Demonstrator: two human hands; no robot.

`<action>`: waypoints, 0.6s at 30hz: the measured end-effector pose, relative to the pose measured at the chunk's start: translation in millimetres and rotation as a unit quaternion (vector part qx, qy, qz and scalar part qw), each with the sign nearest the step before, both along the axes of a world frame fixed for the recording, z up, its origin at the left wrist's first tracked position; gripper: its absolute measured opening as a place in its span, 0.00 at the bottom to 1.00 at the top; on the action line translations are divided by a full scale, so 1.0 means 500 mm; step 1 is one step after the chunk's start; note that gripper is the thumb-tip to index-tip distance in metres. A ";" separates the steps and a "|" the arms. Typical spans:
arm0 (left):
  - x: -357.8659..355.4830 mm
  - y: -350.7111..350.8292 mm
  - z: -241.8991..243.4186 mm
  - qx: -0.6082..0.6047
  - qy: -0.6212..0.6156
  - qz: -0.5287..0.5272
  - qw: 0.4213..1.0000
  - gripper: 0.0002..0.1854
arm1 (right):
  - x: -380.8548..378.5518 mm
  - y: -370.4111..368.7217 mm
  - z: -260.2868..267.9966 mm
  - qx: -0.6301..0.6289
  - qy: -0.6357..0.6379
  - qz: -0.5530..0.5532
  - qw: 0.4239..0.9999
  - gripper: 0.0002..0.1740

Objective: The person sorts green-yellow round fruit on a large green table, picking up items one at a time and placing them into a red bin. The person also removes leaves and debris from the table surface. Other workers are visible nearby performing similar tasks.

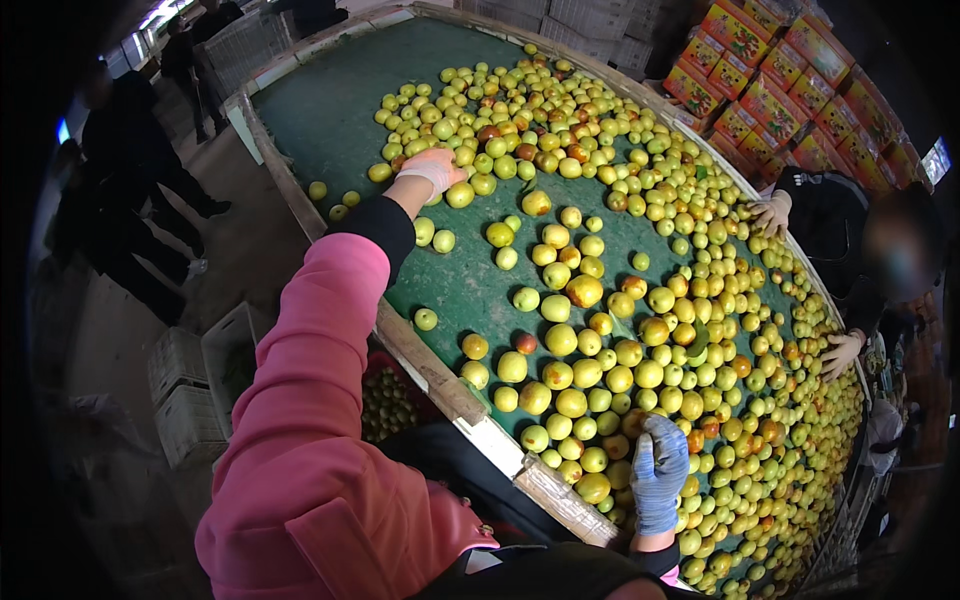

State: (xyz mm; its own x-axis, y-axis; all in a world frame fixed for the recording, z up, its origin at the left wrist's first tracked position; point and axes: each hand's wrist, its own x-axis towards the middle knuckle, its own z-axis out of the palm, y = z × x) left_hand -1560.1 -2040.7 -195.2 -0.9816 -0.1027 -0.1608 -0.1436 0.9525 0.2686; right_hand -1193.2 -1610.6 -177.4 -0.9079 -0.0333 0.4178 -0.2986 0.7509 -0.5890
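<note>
Many yellow-green jujubes, some with brown patches, lie loose on a green-topped sorting table. My left hand, in a pale thin glove, reaches to the far left part of the pile. It touches fruit there, and its fingertips are partly hidden, so any grip is unclear. Close to the table's near edge, my right hand wears a blue-grey knitted glove. Its fingers are curled beside a brownish jujube; whether they hold it cannot be made out.
Across the table, a person's gloved hands rest at the fruit. A raised wooden rim borders my side. Below it sits a red container of fruit. White crates stand left; printed cartons are stacked behind. Several people stand at left.
</note>
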 end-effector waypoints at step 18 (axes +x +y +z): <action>0.501 -0.290 0.100 0.358 0.044 -0.110 0.926 0.12 | -0.016 0.001 -0.032 -0.060 -0.035 -0.041 0.997 0.12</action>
